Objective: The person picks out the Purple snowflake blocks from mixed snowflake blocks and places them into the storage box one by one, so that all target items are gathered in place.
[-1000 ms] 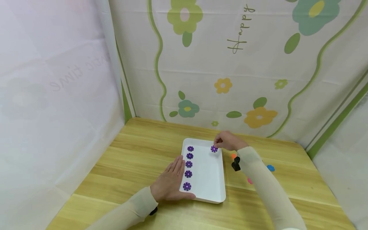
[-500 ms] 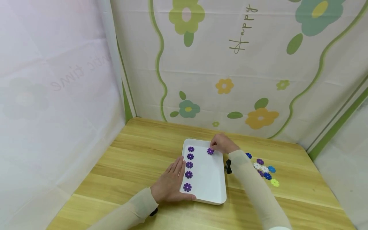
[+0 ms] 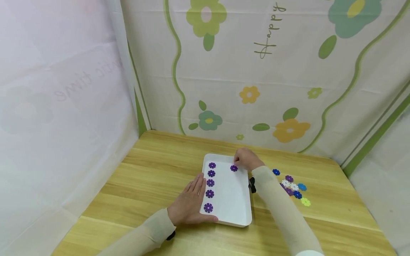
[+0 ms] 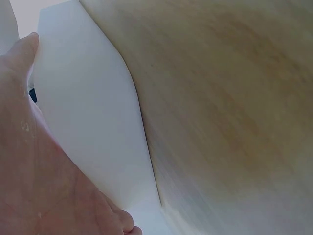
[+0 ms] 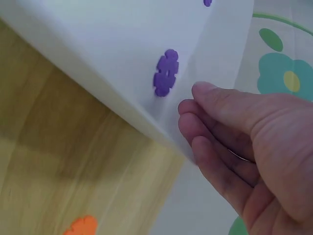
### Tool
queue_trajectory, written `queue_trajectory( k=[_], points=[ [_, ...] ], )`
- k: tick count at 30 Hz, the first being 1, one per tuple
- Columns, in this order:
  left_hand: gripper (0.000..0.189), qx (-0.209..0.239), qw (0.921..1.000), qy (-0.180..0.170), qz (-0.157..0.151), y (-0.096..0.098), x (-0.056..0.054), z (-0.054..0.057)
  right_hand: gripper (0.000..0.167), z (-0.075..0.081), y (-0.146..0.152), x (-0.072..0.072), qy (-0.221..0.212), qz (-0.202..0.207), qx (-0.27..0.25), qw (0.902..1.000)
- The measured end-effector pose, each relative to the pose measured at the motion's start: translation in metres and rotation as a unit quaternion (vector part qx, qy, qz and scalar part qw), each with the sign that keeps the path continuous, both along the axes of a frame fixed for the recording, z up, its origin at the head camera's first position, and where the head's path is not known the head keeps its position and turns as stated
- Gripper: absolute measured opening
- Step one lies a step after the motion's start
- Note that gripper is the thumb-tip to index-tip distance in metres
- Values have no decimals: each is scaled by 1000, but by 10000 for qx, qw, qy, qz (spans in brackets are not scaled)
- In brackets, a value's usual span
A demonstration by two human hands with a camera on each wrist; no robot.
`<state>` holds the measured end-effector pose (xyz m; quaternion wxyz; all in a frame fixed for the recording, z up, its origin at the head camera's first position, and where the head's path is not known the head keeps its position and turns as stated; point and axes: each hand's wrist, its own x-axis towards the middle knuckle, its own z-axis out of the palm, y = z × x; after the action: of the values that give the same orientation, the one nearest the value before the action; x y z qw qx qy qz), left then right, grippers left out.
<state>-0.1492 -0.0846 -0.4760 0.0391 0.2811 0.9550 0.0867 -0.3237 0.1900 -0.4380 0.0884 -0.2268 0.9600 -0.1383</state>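
A white rectangular tray (image 3: 229,199) sits on the wooden table. Down its left side runs a column of several purple snowflake-shaped discs (image 3: 209,193). One more purple disc (image 5: 166,73) lies flat near the tray's far right corner. Just beside that disc is my right hand (image 3: 248,159), its fingers bent and apart from the disc, holding nothing in the right wrist view. My left hand (image 3: 189,203) rests over the tray's near left corner, fingers straight along the left rim and thumb stretched along the near rim. The left wrist view shows the tray's outer wall (image 4: 93,98) against that palm.
Right of the tray, partly behind the right forearm, lies a loose group of snowflake discs in white (image 3: 293,186), blue (image 3: 297,195), purple, yellow (image 3: 305,202) and orange (image 5: 82,226). A flower-printed cloth (image 3: 224,78) hangs behind the table and along both sides.
My right hand has moved left and slightly down with the purple disc, set it on the tray floor and let go. The left hand has stayed put.
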Motion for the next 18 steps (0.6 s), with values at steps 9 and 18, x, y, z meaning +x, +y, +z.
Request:
queue_trajectory(
  k=[9, 18],
  points=[
    [135, 76, 10000, 33, -27, 0, 0, 0, 5, 27, 34, 9, 220, 260, -232, 9992],
    [134, 79, 9999, 109, -98, 1, 2, -1, 12, 35, 104, 27, 297, 59, -160, 9994]
  ],
)
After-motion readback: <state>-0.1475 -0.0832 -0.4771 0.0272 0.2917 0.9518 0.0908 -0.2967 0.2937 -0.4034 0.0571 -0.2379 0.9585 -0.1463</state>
